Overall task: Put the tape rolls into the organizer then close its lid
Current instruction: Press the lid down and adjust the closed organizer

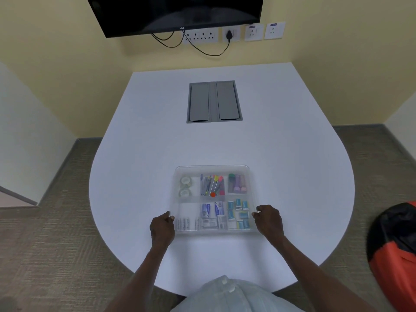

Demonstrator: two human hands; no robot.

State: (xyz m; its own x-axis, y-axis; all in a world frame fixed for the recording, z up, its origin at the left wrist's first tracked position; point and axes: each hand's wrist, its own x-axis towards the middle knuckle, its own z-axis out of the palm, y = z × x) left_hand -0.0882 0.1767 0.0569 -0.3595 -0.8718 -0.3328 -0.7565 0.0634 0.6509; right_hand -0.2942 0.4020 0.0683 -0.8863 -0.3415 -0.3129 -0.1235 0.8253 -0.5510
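Observation:
A clear plastic organizer (250,176) lies flat on the white table, with its clear lid down over the compartments. Two tape rolls (186,186) sit one behind the other in the far-left compartment. My left hand (162,227) grips the organizer's near-left edge with curled fingers. On the opposite side, my right hand (269,219) holds the near-right edge the same way. The other compartments hold pens, glue sticks, small boxes and erasers.
The white table (292,176) has a grey recessed cable hatch (213,101) at its far middle. A wall-mounted screen (173,12) and sockets are behind. An orange and black bag (396,244) rests on the floor at the right.

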